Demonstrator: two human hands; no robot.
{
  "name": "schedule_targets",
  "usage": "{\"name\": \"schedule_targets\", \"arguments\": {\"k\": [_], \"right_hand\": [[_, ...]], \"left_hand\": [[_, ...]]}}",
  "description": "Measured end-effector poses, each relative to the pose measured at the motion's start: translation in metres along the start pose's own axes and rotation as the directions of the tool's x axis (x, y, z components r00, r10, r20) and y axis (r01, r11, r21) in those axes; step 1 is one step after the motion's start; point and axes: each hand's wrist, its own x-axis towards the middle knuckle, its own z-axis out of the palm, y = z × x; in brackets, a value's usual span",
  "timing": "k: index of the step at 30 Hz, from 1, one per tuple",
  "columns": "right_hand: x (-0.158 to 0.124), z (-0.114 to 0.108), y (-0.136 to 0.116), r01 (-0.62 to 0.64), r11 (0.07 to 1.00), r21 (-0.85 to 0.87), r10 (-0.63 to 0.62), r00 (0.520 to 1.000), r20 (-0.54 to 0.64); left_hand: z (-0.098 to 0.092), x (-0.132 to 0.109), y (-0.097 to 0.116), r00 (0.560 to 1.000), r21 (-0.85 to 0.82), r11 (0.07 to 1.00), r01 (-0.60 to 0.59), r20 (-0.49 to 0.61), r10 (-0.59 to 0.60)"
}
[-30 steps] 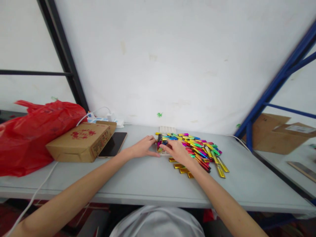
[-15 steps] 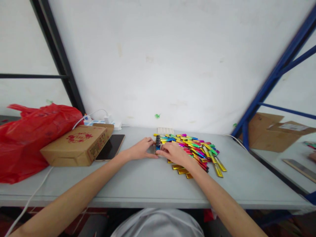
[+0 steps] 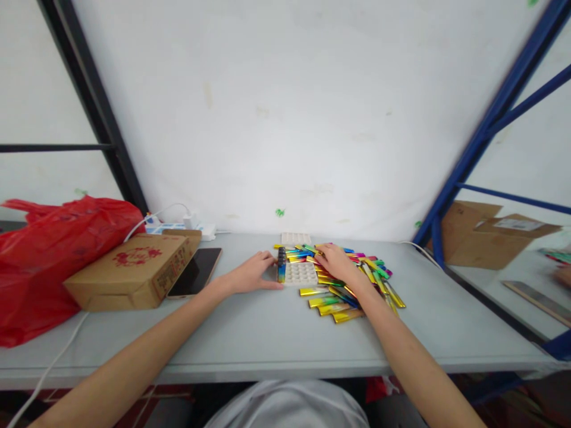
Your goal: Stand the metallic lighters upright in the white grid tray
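Note:
A small white tray with a grid of holes (image 3: 301,274) lies on the grey table (image 3: 250,333). A few dark and rainbow-coloured sticks (image 3: 281,266) stand upright in its left edge. My left hand (image 3: 252,273) rests against the tray's left side, fingers curled along it. To the right a heap of shiny metallic sticks (image 3: 352,279) in gold, green, pink and blue is spread out. My right hand (image 3: 335,261) lies on top of that heap, fingers bent down onto the sticks; I cannot make out whether it holds one.
A brown cardboard box (image 3: 129,270) with red print, a dark phone (image 3: 196,273) and a red plastic bag (image 3: 49,249) sit at the left. A white power strip (image 3: 187,226) and cable run behind. Another white tray (image 3: 295,238) lies by the wall. Blue racking (image 3: 473,154) stands right.
My right hand has left the tray and moved right onto the heap of sticks. The tray's holes show now. The left hand has stayed at the tray.

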Motion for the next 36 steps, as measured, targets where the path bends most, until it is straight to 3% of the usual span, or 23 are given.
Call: {"name": "schedule_targets", "arguments": {"k": [5, 13, 18, 23, 26, 29, 32, 34, 36], "right_hand": [[0.002, -0.003, -0.009, 0.000, 1.000, -0.003, 0.000, 0.999, 0.043], [-0.002, -0.010, 0.001, 0.063, 0.996, 0.058, -0.068, 0.993, 0.098], [-0.004, -0.002, -0.003, 0.035, 0.993, 0.115, -0.034, 0.999, -0.011], [0.001, 0.000, -0.008, 0.078, 0.939, 0.334, 0.010, 0.967, -0.253], [0.004, -0.003, -0.011, 0.003, 0.797, 0.604, 0.191, 0.947, -0.257], [0.005, -0.005, -0.017, -0.039, 0.492, 0.869, 0.360, 0.919, -0.162], [0.005, -0.006, -0.024, -0.024, 0.215, 0.976, 0.406, 0.911, -0.067], [0.004, -0.007, -0.028, -0.036, 0.151, 0.988, 0.376, 0.926, -0.023], [0.003, -0.008, -0.032, -0.054, 0.155, 0.986, 0.340, 0.941, -0.002]], "left_hand": [[0.000, 0.000, 0.000, 1.000, 0.004, 1.000, -0.009, 0.001, 0.009], [0.000, 0.001, 0.000, 1.000, -0.008, 1.000, -0.009, -0.004, 0.009], [0.000, 0.001, 0.000, 1.000, 0.004, 1.000, -0.004, 0.014, 0.004], [-0.001, 0.001, 0.000, 1.000, -0.003, 1.000, -0.007, 0.011, 0.007], [-0.001, 0.001, 0.000, 1.000, -0.011, 1.000, -0.015, 0.006, 0.015], [-0.002, 0.000, 0.001, 1.000, -0.009, 1.000, -0.004, 0.010, 0.004], [-0.001, 0.000, 0.000, 1.000, -0.014, 1.000, -0.004, 0.008, 0.004], [-0.001, 0.000, 0.000, 1.000, -0.023, 1.000, -0.014, 0.003, 0.014], [-0.001, 0.000, 0.000, 1.000, -0.029, 0.999, -0.019, 0.003, 0.019]]}}
